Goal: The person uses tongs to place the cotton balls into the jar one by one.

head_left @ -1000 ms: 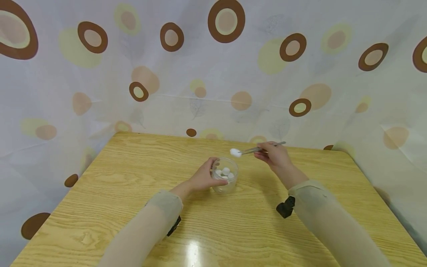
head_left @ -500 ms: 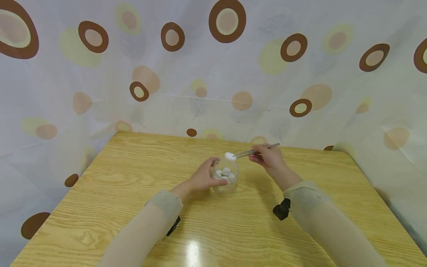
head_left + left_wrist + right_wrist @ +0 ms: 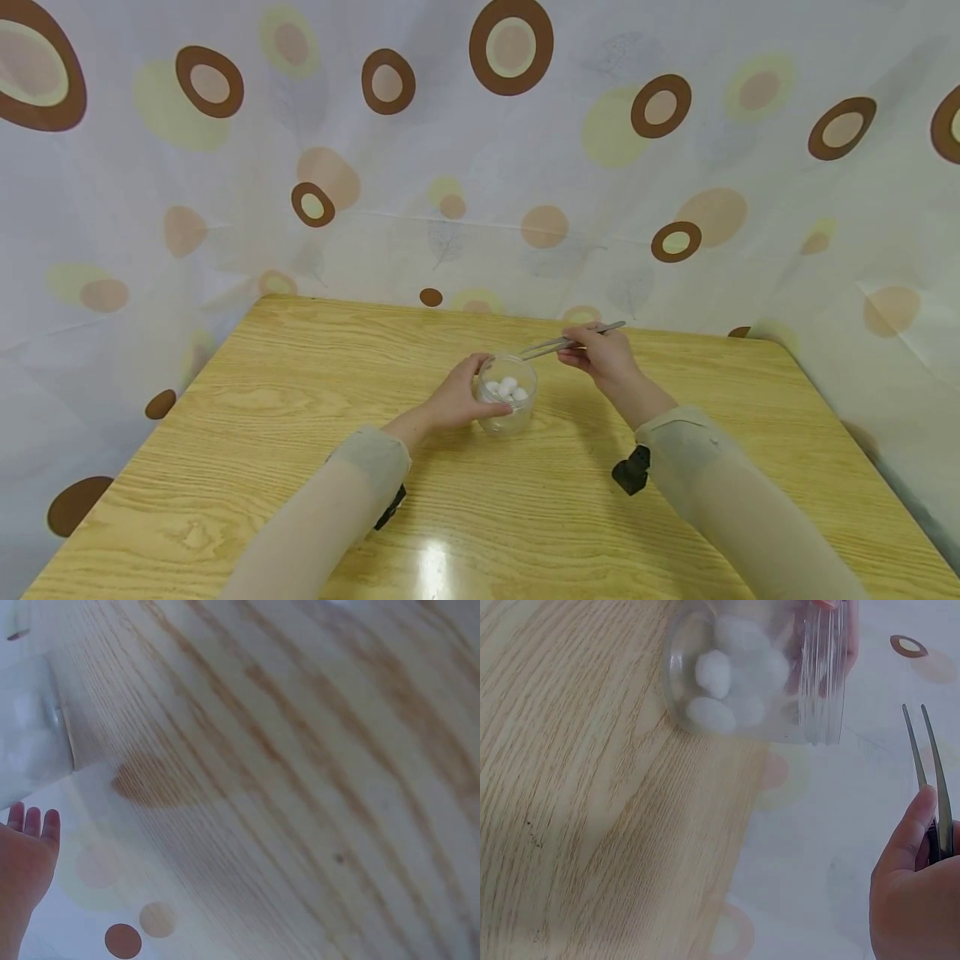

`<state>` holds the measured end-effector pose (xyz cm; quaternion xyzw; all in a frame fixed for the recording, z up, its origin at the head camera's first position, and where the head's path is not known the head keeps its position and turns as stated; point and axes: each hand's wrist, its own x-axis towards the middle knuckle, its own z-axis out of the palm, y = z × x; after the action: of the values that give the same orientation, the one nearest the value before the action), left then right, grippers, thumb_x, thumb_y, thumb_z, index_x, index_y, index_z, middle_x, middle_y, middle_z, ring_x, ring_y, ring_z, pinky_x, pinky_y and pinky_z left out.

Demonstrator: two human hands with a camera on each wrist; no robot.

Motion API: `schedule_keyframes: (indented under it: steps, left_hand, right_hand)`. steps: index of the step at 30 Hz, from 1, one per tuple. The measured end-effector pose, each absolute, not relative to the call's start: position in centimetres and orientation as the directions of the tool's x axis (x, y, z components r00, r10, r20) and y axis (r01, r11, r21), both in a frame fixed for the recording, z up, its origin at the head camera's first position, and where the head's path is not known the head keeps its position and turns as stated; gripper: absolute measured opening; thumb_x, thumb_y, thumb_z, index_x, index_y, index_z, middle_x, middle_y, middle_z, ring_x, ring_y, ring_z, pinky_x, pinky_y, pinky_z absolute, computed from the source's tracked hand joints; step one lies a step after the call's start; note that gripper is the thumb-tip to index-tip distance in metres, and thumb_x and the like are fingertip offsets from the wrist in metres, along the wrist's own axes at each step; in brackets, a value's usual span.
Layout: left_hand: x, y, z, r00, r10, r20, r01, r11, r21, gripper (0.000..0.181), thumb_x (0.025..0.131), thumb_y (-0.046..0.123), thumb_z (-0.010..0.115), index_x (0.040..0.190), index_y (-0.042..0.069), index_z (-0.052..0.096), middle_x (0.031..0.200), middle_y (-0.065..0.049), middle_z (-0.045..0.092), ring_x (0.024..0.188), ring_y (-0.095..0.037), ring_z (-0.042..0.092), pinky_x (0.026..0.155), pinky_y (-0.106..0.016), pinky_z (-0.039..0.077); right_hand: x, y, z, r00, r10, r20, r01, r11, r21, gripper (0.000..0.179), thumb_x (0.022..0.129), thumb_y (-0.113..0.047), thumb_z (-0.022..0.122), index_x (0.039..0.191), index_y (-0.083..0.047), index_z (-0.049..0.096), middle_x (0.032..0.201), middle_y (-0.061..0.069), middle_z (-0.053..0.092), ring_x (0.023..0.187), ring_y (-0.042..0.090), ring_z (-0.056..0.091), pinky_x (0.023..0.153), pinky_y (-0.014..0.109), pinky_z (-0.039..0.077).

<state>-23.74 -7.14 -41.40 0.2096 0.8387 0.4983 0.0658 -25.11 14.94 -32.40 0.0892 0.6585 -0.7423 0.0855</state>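
A clear round jar [image 3: 507,423] stands lidless on the table, with several white cotton balls [image 3: 509,385] inside. My left hand [image 3: 459,398] grips the jar from its left side, thumb at the near wall. In my right hand [image 3: 606,357] are metal tweezers [image 3: 551,346], pinched between thumb and fingers, their tips just above the jar's far right rim. The right wrist view shows the tweezers [image 3: 934,769] with their two tips apart and nothing between them. There the cotton balls [image 3: 714,673] show through the jar wall. The left wrist view catches only part of the jar [image 3: 31,731].
The wooden table [image 3: 300,483] reaches back to a patterned curtain [image 3: 450,158] hung behind and along both sides. A dark wrist device [image 3: 632,471] hangs under the right sleeve, and another dark device [image 3: 390,508] under the left.
My right hand moved left, bringing the tweezers with a cotton ball over the jar. The tweezers have let go, and that cotton ball now lies in the jar. The left hand stays put.
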Motion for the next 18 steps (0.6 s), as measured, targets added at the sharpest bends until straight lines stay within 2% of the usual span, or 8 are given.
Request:
schedule_keyframes:
  steps: [11, 18]
  left_hand:
    - [-23.9, -7.1, -41.6, -0.905, 0.416, 0.089, 0.267, 0.393, 0.88, 0.08, 0.077, 0.028, 0.077, 0.139, 0.003, 0.035, 0.136, -0.016, 0.046, 0.128, -0.032, 0.041, 0.106, -0.048, 0.034]
    - [-23.8, -7.1, -41.6, -0.903, 0.419, 0.095, 0.275, 0.393, 0.878, 0.079, 0.077, 0.027, 0.077, 0.139, 0.002, 0.035, 0.136, -0.016, 0.046, 0.128, -0.032, 0.041, 0.106, -0.048, 0.034]
  right_hand:
    - [-24.8, 15.4, -31.7, -0.97, -0.018, -0.241, 0.241, -0.159, -0.958, 0.02, 0.092, -0.004, 0.053, 0.073, -0.01, 0.05, 0.065, -0.001, 0.06, 0.058, 0.008, 0.062, 0.06, 0.018, 0.054]
    - [-25.0, 16.0, -31.6, -0.967, -0.041, -0.253, 0.256, -0.109, -0.961, 0.005, 0.095, -0.008, 0.051, 0.091, -0.004, 0.052, 0.067, -0.001, 0.06, 0.06, 0.007, 0.062, 0.061, 0.017, 0.054]
